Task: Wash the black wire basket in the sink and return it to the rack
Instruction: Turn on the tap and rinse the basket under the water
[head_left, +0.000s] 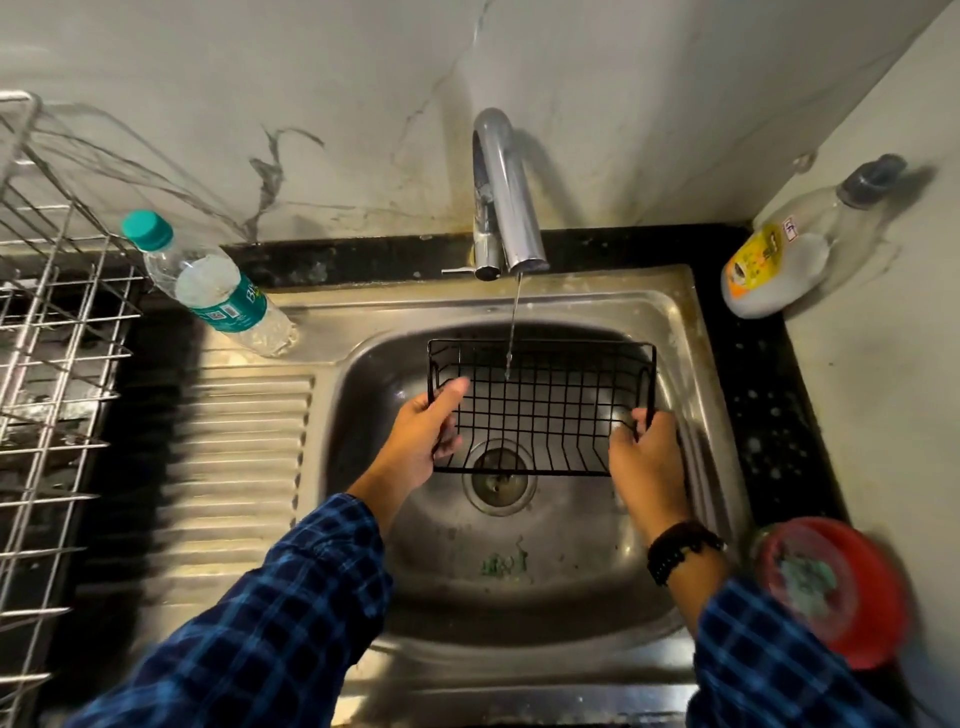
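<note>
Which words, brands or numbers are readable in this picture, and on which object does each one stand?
"Bis": white letters on the teal label of the water bottle; the rest of the word is hidden.
Small print and code on that label: too small to read.
Yellow-label bottle and its white sticker: blurred, unreadable.
Black wire basket: no text.

Long dark-blue checked sleeves (291, 613) on both arms, and a black beaded bracelet (680, 551) on the wrist of the right hand (647, 462).
</note>
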